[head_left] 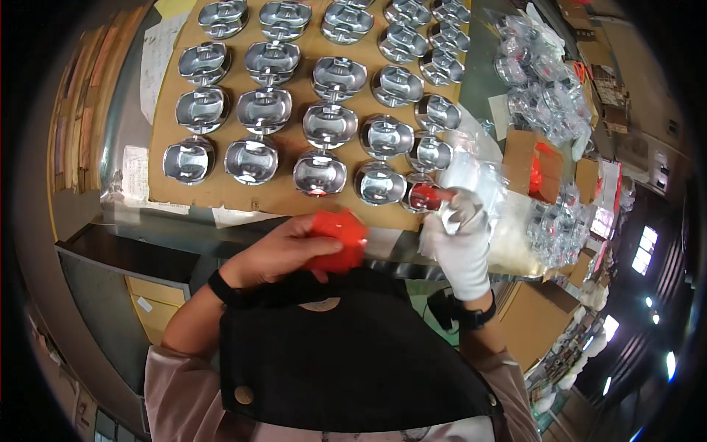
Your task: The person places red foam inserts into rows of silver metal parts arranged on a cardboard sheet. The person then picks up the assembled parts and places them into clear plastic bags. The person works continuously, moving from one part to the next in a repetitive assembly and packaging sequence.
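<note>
Red and thin-edged, the bundle [343, 239] is just below the centre of the frame, over the near edge of the bench [482, 74], with the bare left hand [291, 244] closed on it between thumb and fingers. To its right, the white-gloved right hand [464, 239] has its fingers bent at the front corner piston [422, 195], which looks reddish; blur means I cannot tell whether they grip it. More pistons [319, 175] stand in rows on cardboard [224, 194], reaching the top of the frame. A hasty sweep of the glove could knock the corner piston into its close neighbours and mark them, or snag the clear plastic [471, 158] just beyond; a slack left pinch could let the bundle slip off the edge
</note>
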A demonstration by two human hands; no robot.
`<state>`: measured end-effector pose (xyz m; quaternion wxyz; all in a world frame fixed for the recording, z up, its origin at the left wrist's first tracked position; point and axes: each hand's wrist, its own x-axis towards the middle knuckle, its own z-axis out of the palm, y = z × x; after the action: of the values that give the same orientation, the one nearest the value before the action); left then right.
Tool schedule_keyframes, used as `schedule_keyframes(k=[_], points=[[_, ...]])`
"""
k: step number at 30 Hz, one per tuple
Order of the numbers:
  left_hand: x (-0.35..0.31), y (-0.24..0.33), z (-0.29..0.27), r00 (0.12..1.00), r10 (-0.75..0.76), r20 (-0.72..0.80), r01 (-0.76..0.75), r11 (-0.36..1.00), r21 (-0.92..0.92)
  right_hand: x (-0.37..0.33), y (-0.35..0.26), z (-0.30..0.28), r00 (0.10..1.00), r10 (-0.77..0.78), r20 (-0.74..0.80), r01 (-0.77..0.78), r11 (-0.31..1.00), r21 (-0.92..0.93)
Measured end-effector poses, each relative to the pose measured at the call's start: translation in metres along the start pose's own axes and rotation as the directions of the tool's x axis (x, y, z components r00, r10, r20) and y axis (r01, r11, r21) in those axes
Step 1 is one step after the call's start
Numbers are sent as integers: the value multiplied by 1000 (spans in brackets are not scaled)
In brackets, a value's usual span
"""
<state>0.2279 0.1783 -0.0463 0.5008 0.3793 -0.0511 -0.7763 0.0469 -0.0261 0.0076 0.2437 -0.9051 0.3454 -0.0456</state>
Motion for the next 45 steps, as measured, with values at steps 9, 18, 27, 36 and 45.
schedule_keyframes(k=[9, 18, 27, 36, 45], points=[[18, -3, 12, 1000, 5, 14, -8, 982, 189, -24, -39, 26, 851, 334, 405, -525, 517, 676], [3, 2, -5, 998, -51, -41, 57, 986, 156, 19, -22, 30, 995, -92, 27, 95, 990, -103], [-25, -2, -21, 999, 45, -12, -46, 956, -290, 34, -26, 49, 957, -218, 193, 286, 829, -480], [-23, -13, -15, 981, 141, -135, -162, 974, -158, 34, -60, 27, 960, -277, 30, 275, 929, -249], [-16, -34, 0, 920, 307, -242, -316, 949, 4, -8, -78, 35, 751, 261, 607, -636, 536, 555]])
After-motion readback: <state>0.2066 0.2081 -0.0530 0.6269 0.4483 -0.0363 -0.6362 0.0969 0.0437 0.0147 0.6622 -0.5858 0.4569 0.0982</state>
